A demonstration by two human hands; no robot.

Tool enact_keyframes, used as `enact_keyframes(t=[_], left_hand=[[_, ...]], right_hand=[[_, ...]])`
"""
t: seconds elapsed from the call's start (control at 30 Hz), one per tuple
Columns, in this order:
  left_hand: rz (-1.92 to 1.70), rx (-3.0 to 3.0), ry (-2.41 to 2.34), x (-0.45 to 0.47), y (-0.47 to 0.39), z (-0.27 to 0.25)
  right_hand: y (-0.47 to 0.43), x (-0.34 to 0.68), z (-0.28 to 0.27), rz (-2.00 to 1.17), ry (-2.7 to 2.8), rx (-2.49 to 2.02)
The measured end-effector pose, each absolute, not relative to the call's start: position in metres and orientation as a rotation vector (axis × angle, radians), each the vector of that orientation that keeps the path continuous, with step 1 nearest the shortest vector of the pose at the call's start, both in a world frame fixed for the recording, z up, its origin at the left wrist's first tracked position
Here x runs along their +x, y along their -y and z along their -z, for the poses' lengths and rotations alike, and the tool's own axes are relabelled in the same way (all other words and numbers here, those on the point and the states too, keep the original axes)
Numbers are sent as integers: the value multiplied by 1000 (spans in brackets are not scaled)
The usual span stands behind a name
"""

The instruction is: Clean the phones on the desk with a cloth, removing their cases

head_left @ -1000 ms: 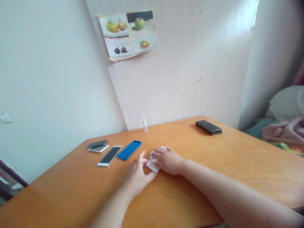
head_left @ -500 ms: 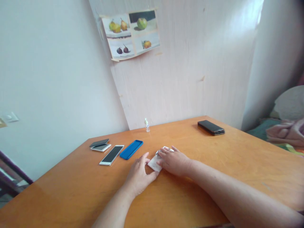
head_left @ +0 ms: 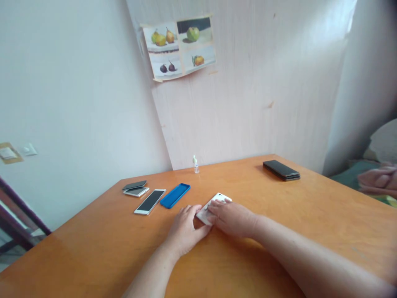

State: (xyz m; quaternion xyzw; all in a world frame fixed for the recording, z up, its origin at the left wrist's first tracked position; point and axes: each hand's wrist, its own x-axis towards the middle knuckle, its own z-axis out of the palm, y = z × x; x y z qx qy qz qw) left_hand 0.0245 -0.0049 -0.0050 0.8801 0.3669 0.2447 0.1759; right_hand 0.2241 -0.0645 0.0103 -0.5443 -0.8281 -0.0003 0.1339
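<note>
A white smartphone (head_left: 223,197) lies face down on the table, its camera lens showing at the far end. My left hand (head_left: 183,230) holds the near end of the phone, thumb on one edge and index finger on the other. Across the phone's back rests my right hand (head_left: 232,217), its fingers laid out nearly flat. Something greyish shows under those fingertips, but I cannot make out whether it is a thin cloth or part of the phone.
Left of my hands are a blue phone case (head_left: 175,195), a white phone with a dark screen (head_left: 150,202), and another phone (head_left: 136,191) with a dark cover leaning over it. A small spray bottle (head_left: 195,164) stands at the back. A black wallet-like case (head_left: 281,170) lies far right.
My right hand has slid down the phone's back toward me, uncovering the far end and its camera. My left hand keeps its grip at the near end. The view has shifted slightly left.
</note>
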Motion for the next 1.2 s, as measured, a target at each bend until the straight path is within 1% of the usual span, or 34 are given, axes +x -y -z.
enact_keyframes(t=[0.07, 0.13, 0.2, 0.33, 0.4, 0.47, 0.57, 0.63, 0.7, 0.8, 0.87, 0.93, 1.1, 1.2], left_hand=[[-693, 2499, -1039, 24, 6, 4], [-693, 2499, -1051, 24, 6, 4], [-693, 2503, -1049, 24, 6, 5], [-676, 2511, -1070, 25, 4, 7], [-682, 2512, -1068, 25, 4, 7], [-704, 2510, -1051, 26, 5, 7], [-729, 2474, -1061, 26, 7, 6], [-744, 2439, -1073, 26, 8, 6], [-761, 2412, -1077, 26, 9, 7], [-779, 2413, -1091, 27, 8, 10], [-780, 2422, -1101, 27, 7, 12], [-785, 2414, -1096, 27, 7, 13], [-787, 2394, -1090, 27, 8, 13], [-788, 2400, -1089, 27, 7, 15]], right_hand=[[58, 238, -11, 12, 2280, -1833], [56, 242, -13, 2, 2184, -1961], [61, 234, -15, -19, 2233, -1854], [77, 207, -18, -185, 2467, -1351], [76, 206, -18, -254, 2485, -1277], [67, 216, -16, -241, 2430, -1384], [50, 239, -10, -171, 2241, -1738], [45, 246, -7, -160, 2151, -1886], [48, 240, -7, -172, 2184, -1836], [59, 220, -10, -235, 2342, -1556], [61, 212, -11, -267, 2395, -1460], [54, 214, -9, -254, 2373, -1546], [32, 243, 4, -141, 2157, -2007], [42, 242, 6, -111, 2206, -1974]])
